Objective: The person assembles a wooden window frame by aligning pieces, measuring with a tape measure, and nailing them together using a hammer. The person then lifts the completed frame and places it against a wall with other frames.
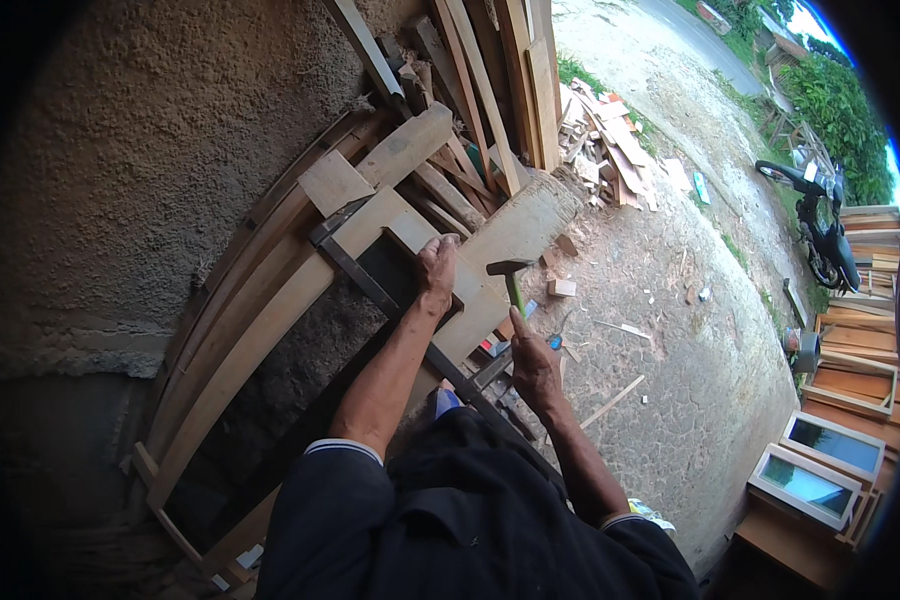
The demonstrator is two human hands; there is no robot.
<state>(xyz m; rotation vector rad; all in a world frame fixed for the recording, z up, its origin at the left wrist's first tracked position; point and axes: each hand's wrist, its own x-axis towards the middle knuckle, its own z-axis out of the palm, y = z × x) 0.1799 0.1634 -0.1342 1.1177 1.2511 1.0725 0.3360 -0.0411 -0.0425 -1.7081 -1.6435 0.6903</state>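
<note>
Hammer [516,290] is in the right hand [537,368], fingers wrapped round the green handle, head up just ahead of that grip and apparently clear of the wood. Left hand [436,270] is balled up on the wooden frame [482,318], but honestly can't tell if it's pinching the edge or something small. Frame's right under that left hand, lying across a dark metal stand [363,281], opening just left of the knuckles. Looks midway to me: pieces already joined round the opening, nothing filling it, hammering probably unfinished. Can't tell whether the joints are tight.
</note>
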